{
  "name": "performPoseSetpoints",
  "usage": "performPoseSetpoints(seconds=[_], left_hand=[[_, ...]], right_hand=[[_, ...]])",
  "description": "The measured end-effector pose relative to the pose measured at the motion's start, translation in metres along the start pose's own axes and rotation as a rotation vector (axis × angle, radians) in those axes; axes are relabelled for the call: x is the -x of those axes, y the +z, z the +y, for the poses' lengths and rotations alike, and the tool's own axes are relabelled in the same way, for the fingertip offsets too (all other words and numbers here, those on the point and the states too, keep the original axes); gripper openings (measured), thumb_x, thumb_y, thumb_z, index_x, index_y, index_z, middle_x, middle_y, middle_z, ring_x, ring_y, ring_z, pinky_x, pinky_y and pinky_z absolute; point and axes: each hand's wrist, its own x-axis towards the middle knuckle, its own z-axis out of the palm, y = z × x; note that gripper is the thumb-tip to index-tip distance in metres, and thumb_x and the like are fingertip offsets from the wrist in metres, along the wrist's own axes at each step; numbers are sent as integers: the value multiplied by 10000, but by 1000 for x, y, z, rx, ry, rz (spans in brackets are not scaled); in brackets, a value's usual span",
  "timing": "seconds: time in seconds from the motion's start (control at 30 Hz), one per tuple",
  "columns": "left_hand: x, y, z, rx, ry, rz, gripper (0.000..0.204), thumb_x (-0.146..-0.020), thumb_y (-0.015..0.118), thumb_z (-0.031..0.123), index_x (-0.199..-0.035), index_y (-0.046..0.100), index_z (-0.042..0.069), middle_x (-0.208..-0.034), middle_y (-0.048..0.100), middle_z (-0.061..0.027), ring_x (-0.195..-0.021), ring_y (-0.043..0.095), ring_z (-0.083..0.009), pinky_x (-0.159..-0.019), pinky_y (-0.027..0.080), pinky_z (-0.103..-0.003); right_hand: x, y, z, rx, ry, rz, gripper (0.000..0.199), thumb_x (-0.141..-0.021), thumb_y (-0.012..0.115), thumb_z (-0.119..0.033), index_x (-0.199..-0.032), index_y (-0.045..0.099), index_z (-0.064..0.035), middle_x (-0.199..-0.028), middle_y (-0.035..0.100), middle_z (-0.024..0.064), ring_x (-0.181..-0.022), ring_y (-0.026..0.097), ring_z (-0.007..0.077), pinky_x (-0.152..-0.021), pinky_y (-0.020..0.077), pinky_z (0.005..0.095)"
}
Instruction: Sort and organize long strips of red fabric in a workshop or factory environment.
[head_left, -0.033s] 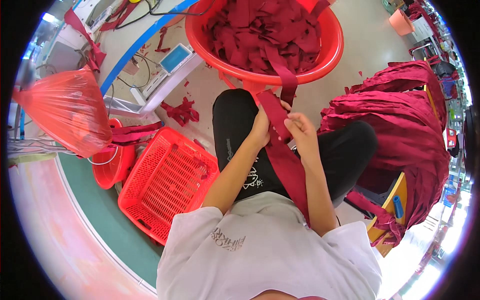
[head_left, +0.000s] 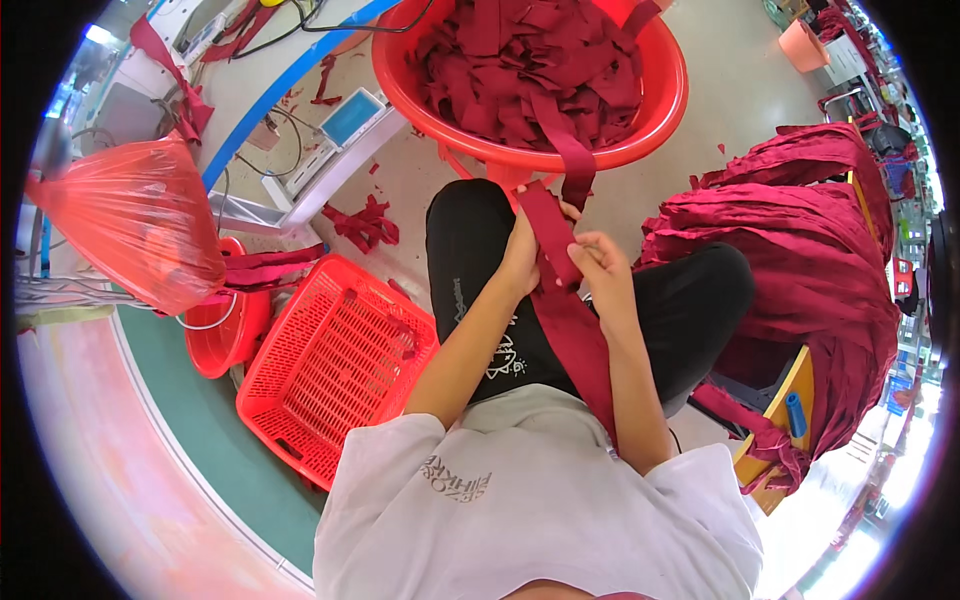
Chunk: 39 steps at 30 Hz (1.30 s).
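My left hand (head_left: pixel 520 255) is closed around a flat folded length of dark red fabric strip (head_left: pixel 547 222), held above my lap. At the right edge of the folds, the fingers of my right hand (head_left: pixel 607 278) are bent and pinch the fabric. One tail of the strip (head_left: pixel 573 335) hangs across my lap toward my shirt. Beyond my hands another length (head_left: pixel 572 160) runs over the rim of a big red basin (head_left: pixel 655 140), which holds a heap of similar strips (head_left: pixel 520 70). Part of my left fingers is hidden behind the folds.
At my left lie a red slotted basket (head_left: pixel 335 370), a smaller red bucket (head_left: pixel 222 340) and a hanging red plastic bag (head_left: pixel 150 220). Long dark red fabric (head_left: pixel 770 240) drapes over a yellow-edged frame at my right. Scraps (head_left: pixel 362 224) lie on the floor.
My right hand has shifted very slightly up along the folded fabric. Otherwise hands and strip stay nearly the same.
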Motion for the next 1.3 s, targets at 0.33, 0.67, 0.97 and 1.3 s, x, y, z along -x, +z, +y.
performPoseSetpoints(seconds=[0.33,0.67,0.97,1.3], left_hand=[[8,1,-6,-104,10,-201,444,-979,451,498,-987,595,78,-856,531,17,-773,517,-80,-679,428,-240],[9,8,-6,-87,-100,-231,282,-972,537,321,-947,616,51,-889,609,-29,-831,590,-126,-766,469,-269],[-9,-21,22,742,-153,-424,302,-1006,451,328,-800,458,107,-675,391,7,-648,424,-150,-633,374,-289],[12,-19,38,668,-202,-379,369,-1043,355,301,-713,387,139,-539,265,29,-465,276,-112,-488,267,-274]], right_hand=[[14,7,2,-64,64,206,90,-942,575,-63,-1020,571,-18,-832,670,52,-652,615,95,-602,480,227],[10,-1,10,92,-96,227,120,-933,592,-33,-1050,578,-11,-818,662,49,-644,593,82,-604,472,228],[66,-27,-61,1124,-65,-209,264,-797,702,-251,-832,590,-15,-718,591,224,-717,591,413,-610,454,481],[182,-109,-115,1662,-498,761,189,-739,721,5,-887,624,-62,-720,578,94,-682,549,272,-659,428,379]])
